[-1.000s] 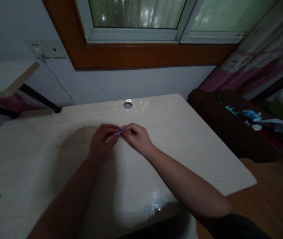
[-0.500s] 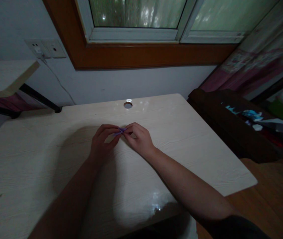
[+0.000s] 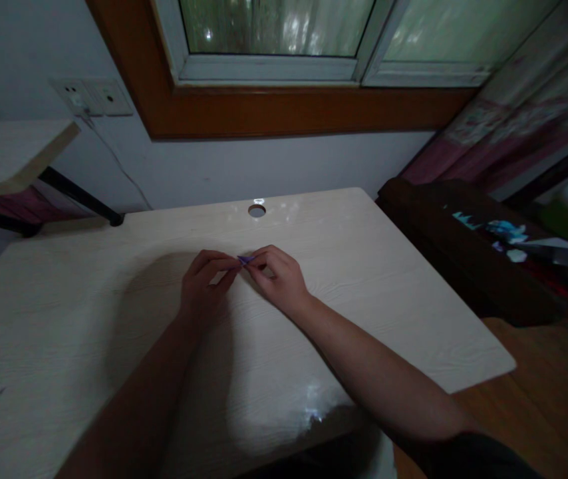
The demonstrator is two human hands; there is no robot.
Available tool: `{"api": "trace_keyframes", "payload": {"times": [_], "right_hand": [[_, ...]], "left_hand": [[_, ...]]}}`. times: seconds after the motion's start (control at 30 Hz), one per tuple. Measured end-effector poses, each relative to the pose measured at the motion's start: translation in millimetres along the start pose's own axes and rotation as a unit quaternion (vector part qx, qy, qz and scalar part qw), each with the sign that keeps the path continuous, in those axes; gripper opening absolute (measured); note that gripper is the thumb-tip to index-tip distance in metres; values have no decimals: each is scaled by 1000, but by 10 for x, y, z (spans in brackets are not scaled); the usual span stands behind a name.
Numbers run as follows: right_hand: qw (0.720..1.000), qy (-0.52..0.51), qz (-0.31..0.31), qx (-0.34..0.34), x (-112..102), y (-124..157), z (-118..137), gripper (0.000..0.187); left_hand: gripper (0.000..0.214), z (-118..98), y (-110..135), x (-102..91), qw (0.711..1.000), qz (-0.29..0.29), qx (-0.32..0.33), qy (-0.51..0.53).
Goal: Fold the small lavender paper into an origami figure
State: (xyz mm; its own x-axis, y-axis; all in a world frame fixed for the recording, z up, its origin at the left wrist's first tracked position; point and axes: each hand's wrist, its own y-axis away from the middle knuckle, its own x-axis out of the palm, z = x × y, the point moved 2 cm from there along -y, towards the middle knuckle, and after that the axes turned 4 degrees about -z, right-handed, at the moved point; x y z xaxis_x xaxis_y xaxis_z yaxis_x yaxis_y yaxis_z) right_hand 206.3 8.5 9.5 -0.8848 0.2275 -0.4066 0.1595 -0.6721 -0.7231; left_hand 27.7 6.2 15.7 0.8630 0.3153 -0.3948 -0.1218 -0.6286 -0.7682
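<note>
Between my fingertips is a small folded piece of purple paper (image 3: 245,260), just above the pale wood-grain table (image 3: 374,279). My right hand (image 3: 280,274) pinches it from the right with thumb and forefinger. From the left, the thumb and forefinger of my left hand (image 3: 206,279) are closed together at the paper's left edge. Most of the paper is hidden by the fingers, so its full shape cannot be made out.
A round cable hole (image 3: 257,211) lies near the table's back edge. At the left stands a raised shelf (image 3: 14,156) on black legs. A white cable (image 3: 114,159) runs from the wall socket (image 3: 75,96). On the right, a dark wooden bench (image 3: 463,253) holds assorted items.
My left thumb and forefinger have come together at the paper's left side. Less purple shows on that side, and a pointed part now shows above. My right hand has hardly moved.
</note>
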Motion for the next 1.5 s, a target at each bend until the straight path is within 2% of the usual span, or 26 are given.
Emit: {"api": "trace_keyframes", "payload": {"times": [0.23, 0.4, 0.9, 1.13, 1.5], "right_hand": [[1000, -14, 15, 2, -7, -21, 33, 2], [1000, -24, 17, 6, -20, -26, 55, 12], [997, 63, 19, -41, -19, -7, 82, 11], [998, 47, 4, -35, -13, -3, 75, 10], [999, 40, 3, -36, -26, -8, 90, 9]], "left_hand": [[14, -7, -1, 0, 1000, -12, 12, -7], [11, -6, -4, -5, 1000, -13, 12, -17], [9, -56, 16, 19, 997, -2, 49, -62], [13, -54, -1, 22, 999, 2, 0, -55], [8, -12, 4, -2, 999, -4, 0, -36]]}}
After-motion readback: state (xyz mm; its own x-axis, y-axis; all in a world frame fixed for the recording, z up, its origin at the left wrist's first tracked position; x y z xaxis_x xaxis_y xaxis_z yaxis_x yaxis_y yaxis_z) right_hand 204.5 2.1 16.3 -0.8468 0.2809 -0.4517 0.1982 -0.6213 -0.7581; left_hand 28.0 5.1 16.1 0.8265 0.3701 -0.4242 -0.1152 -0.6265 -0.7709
